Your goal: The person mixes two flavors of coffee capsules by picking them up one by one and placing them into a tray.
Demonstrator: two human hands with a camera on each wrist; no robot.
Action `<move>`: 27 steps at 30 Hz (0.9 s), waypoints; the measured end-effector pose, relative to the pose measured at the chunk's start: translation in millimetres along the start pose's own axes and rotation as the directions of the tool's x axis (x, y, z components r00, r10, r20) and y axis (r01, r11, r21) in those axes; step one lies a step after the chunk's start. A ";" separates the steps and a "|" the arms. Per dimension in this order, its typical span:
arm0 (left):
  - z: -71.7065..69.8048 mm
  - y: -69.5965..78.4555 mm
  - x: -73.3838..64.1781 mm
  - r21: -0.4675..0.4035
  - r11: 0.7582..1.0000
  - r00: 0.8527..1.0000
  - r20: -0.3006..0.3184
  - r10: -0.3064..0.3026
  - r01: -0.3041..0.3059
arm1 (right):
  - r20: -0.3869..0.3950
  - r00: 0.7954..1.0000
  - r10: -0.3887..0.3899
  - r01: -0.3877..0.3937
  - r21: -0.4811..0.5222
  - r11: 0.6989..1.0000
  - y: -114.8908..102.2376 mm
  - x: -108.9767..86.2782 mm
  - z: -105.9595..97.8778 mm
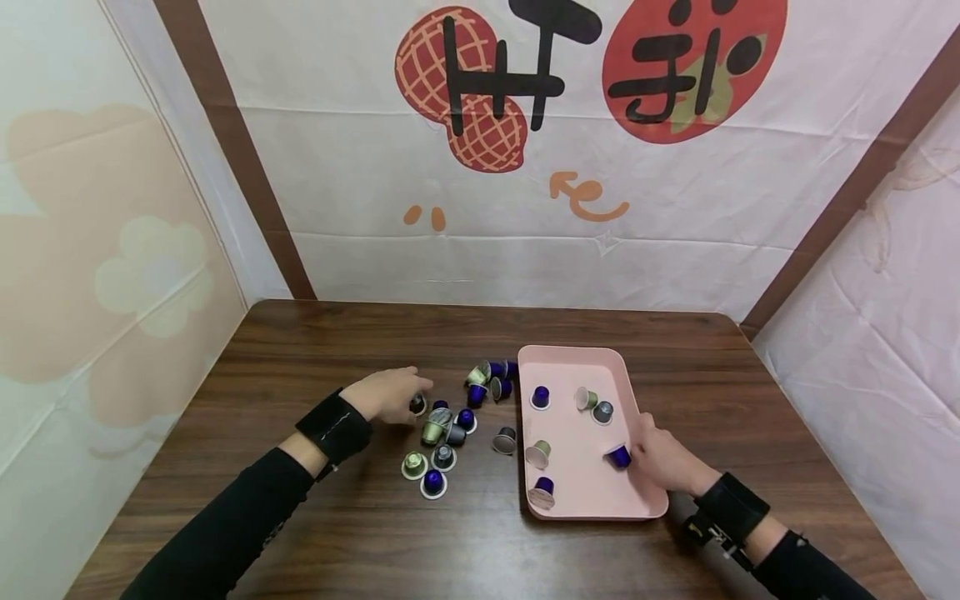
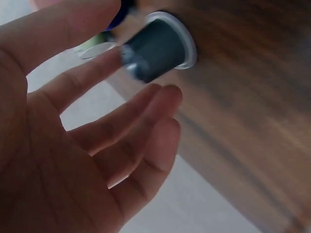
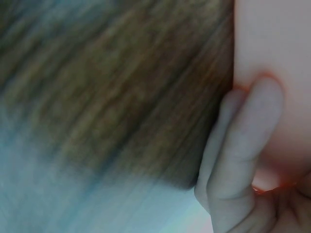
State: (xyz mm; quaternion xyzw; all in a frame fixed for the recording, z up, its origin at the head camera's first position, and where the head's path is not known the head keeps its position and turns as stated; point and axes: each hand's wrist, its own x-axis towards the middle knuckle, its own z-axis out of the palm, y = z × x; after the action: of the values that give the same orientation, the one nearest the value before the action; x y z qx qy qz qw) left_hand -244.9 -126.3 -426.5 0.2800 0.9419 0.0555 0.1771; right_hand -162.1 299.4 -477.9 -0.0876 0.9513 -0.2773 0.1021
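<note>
My left hand (image 1: 390, 396) reaches over the table beside a dark coffee capsule (image 1: 417, 405). In the left wrist view its fingers are spread, and the index fingertip is at the small end of the dark green capsule (image 2: 158, 48); the thumb stands apart. Several blue, green and grey capsules (image 1: 433, 483) lie just to the right of this hand. My right hand (image 1: 663, 454) grips the right rim of a pink tray (image 1: 577, 500), its curled fingers over the edge in the right wrist view. Inside the tray, a tilted blue capsule (image 1: 618, 456) lies close to that hand.
Several more capsules stand or lie scattered in the tray, among them a blue one (image 1: 540, 397). Behind, a cluster of capsules (image 1: 477, 395) sits against the tray's left side. A lone grey capsule (image 1: 505, 441) lies left of the tray. Printed cloth (image 1: 480, 258) hangs behind the wooden table (image 1: 375, 550).
</note>
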 end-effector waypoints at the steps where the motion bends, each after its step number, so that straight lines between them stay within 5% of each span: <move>1: 1.8 -1.7 -0.3 -0.007 1.000 1.000 0.013 -0.008 0.008 | -0.001 1.000 0.001 -0.001 0.002 1.000 0.3 0.3 0.1; 5: 9.3 -6.0 1.1 -0.010 1.000 1.000 0.008 0.021 -0.021 | -0.002 1.000 -0.008 0.008 0.000 1.000 1.5 0.6 0.4; 16: 22.1 -13.4 4.0 0.007 0.995 0.987 -0.133 0.095 -0.095 | 0.001 1.000 0.004 -0.004 0.002 1.000 2.2 0.9 1.8; 27: 10.8 -9.6 -2.3 -0.084 0.993 0.967 -0.246 0.065 -0.088 | 0.002 0.999 0.038 -0.038 -0.017 0.999 -1.4 0.6 0.2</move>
State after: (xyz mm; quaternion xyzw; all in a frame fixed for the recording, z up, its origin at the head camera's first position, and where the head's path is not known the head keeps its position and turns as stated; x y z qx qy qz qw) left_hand -244.1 -135.5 -437.8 0.2985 0.9414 0.1402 0.0714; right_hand -162.4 297.9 -477.4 -0.0708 0.9550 -0.2673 0.1076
